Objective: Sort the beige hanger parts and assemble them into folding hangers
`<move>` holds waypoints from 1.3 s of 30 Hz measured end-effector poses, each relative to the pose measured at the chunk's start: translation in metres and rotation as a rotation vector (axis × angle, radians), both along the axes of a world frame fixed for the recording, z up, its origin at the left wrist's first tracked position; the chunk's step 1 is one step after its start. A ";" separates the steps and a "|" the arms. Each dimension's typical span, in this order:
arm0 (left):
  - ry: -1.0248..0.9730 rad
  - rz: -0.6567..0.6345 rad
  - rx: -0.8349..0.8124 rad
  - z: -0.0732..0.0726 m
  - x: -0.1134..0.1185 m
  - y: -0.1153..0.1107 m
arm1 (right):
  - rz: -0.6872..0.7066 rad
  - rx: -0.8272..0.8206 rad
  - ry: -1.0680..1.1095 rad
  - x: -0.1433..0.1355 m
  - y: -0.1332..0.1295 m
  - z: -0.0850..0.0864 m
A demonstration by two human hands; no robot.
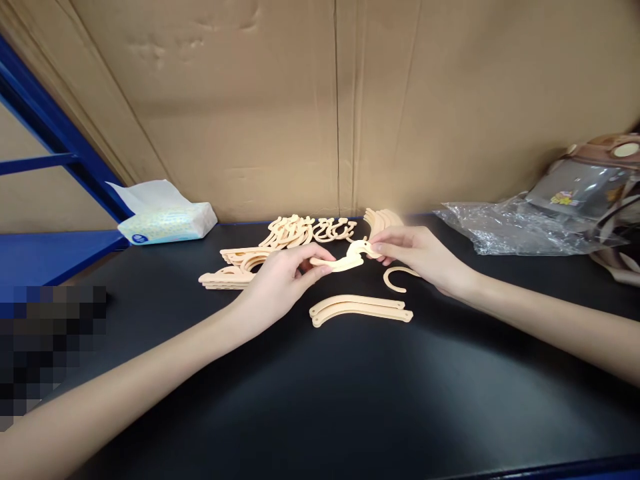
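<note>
Between my two hands, above the black table, is a pale beige curved piece. My left hand pinches its left end between thumb and fingers. The fingers of my right hand are closed on its right end, where a small hole shows. Below them, two long curved beige arms lie side by side on the table. A beige hook rests just under my right hand, partly hidden by it.
Stacked beige parts lie left, hooks and curved pieces behind. A tissue pack stands back left; clear plastic and a transparent bag are at right. Cardboard rises behind the black table.
</note>
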State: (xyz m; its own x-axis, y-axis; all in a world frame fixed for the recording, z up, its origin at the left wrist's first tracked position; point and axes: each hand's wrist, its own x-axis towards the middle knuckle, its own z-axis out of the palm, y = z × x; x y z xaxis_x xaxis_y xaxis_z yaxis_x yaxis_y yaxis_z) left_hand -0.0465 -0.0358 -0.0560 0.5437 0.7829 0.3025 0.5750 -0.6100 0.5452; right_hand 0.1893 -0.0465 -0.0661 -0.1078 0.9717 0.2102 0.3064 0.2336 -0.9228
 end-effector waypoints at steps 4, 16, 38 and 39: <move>-0.086 0.026 -0.069 0.000 0.005 -0.002 | 0.070 0.047 -0.089 0.002 0.000 -0.003; -0.036 0.057 -0.055 -0.001 0.002 -0.003 | 0.090 0.399 -0.455 0.006 -0.006 -0.008; 0.384 -0.140 0.432 -0.003 0.001 -0.009 | -0.028 0.604 -0.834 0.004 -0.005 -0.010; 0.375 -0.139 0.409 -0.002 0.001 -0.009 | -0.035 0.621 -0.853 0.004 -0.005 -0.010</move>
State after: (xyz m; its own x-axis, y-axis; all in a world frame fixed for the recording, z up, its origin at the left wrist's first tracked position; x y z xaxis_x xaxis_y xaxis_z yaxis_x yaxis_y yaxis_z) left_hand -0.0455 -0.0449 -0.0580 0.7618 0.5562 0.3321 0.5831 -0.8121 0.0225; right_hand 0.1933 -0.0518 -0.0764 -0.4282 0.7248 0.5397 0.8130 0.5698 -0.1202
